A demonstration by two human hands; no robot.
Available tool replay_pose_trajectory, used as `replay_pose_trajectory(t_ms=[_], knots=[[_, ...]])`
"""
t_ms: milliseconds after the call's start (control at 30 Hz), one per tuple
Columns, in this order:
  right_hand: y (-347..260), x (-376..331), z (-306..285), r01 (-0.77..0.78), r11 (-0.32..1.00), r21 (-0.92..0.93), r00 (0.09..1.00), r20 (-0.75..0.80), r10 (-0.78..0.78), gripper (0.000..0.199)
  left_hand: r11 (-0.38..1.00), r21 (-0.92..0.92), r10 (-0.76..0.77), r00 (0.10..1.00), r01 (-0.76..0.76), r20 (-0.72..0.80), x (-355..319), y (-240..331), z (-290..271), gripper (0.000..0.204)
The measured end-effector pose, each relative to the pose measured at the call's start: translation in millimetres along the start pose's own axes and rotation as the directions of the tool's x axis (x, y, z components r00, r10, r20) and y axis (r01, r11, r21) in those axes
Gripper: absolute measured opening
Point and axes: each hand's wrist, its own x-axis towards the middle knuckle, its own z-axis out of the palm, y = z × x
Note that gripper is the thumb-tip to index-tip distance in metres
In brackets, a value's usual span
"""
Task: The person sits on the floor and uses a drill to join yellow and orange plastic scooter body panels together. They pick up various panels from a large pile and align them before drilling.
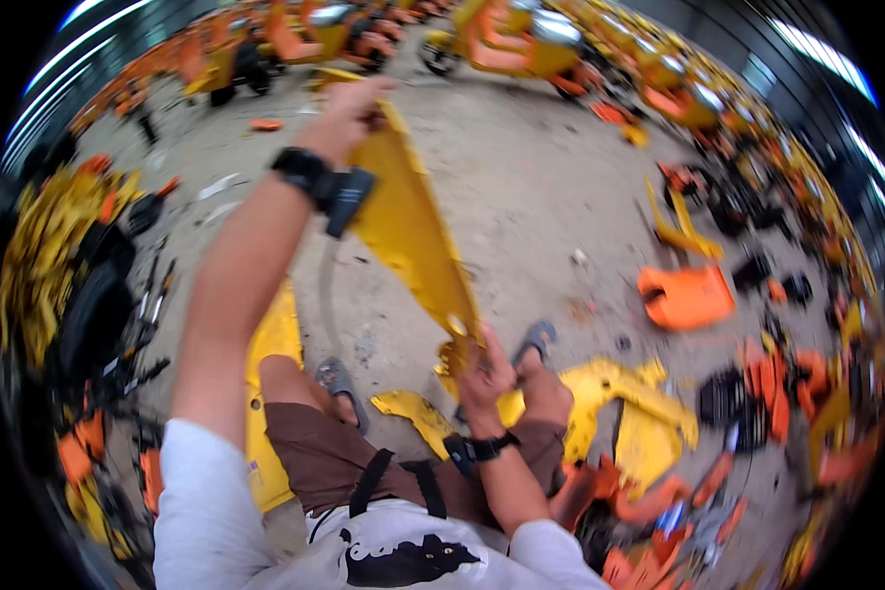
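Observation:
A long yellow body panel [408, 206] is held up at a slant in front of me, over the floor between my feet. My left hand [349, 116], arm stretched far forward, is closed round its upper end. At the lower end, near my right knee, my right hand [485, 374] grips the narrow tip beside a small hole. Each wrist wears a black strap, the left one with a dark box. Beneath lie a curved yellow piece [418, 418] and a larger yellow frame part [610, 393] by my right leg. Another yellow panel [268, 457] lies beside my left leg.
An orange plastic panel [686, 297] lies on the concrete floor at right, near a bent yellow strip [680, 231]. Black and orange parts are heaped at both sides. A yellow panel stack [44, 261] lies far left. Rows of yellow-orange vehicles [506, 44] stand behind.

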Motion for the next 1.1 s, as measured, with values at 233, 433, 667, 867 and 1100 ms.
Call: replay_pose_trajectory(t_ms=[233,433,667,867,1100], knots=[[-3.0,-4.1,-17.1,-0.127,0.967,-0.219,0.940,0.286,0.188,0.057,0.962,0.227,0.165,0.985,-0.150,-0.050,-27.5,-1.3,20.0,0.017],[-4.8,12.0,-82.7,-0.489,0.830,-0.268,0.627,0.553,0.549,0.069,0.764,0.256,0.506,0.797,-0.592,0.331,-66.7,6.3,64.7,0.020],[-16.2,32.5,-103.1,-0.868,0.490,0.077,0.449,0.543,0.710,0.045,0.492,0.322,0.803,0.565,-0.809,0.192,-119.6,-69.4,43.2,0.022],[-9.6,52.5,-70.0,-0.964,0.223,0.143,0.263,0.614,0.745,0.058,0.388,0.347,0.780,0.505,-0.854,0.371,-196.1,-279.4,-0.4,0.017],[29.5,43.1,-27.2,-0.962,0.162,-0.222,-0.001,0.592,0.806,0.060,0.425,0.372,0.496,0.556,-0.825,0.667,-252.0,-404.8,-31.0,0.018]])
